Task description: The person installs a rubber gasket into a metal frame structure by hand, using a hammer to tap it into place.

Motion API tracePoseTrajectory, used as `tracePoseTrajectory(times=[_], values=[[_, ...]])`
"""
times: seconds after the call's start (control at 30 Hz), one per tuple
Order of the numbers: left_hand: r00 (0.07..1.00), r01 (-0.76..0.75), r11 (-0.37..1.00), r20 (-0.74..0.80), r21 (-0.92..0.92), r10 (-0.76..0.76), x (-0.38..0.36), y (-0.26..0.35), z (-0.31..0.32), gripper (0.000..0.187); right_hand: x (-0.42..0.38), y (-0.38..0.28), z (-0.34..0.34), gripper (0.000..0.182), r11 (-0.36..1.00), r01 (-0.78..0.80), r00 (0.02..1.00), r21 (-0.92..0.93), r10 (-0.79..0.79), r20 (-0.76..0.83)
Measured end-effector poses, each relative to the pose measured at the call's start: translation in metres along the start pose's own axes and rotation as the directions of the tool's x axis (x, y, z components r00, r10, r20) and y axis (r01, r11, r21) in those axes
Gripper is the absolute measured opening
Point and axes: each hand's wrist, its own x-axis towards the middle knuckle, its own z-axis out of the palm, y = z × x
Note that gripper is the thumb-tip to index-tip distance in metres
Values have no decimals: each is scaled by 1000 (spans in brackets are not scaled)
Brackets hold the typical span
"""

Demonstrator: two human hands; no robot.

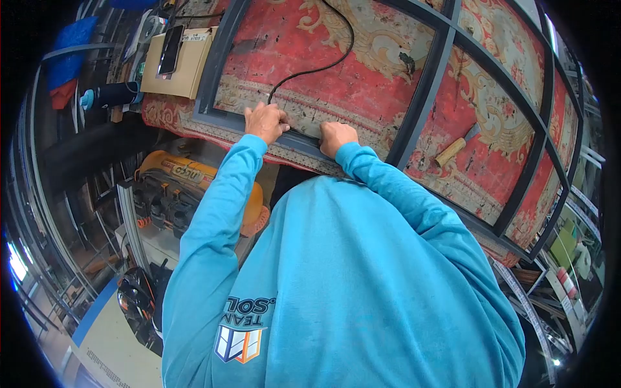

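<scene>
We see smooth, matt metal in the frame (424, 97) and rubbery-looking sheathing on the cord (304, 73), over a worn, stained cloth (381, 77). We note bare wood on the tool handle (451, 152), glossy glass on the phone (170, 50) and matt cardboard on the box (192, 68).

The cord (352, 40) is black, the frame (424, 97) grey, the cloth (278, 61) red with beige scrolls.

Bright light (18, 262) glows at far left, near long bars (46, 210) beyond the carpet-covered table (375, 90).
</scene>
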Motion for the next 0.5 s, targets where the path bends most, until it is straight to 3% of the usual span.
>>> tracePoseTrajectory(times=[0.13,0.2,0.43,0.5], values=[[998,8,999,-67,-41,-11,-3,-3,7,21,9,0,-13,26,1000,5,999,30,-6,45],[997,12,999,-81,-51,-16,-7,-5,13,21,8,2,-19,32,974,-111,990,199,90,111],[995,-18,999,-103,-33,15,-7,-2,14,18,10,-6,-6,34,993,-63,998,103,62,15],[992,-41,999,-121,-14,39,-3,-4,16,18,9,-6,-10,34,983,-104,995,150,103,12]])
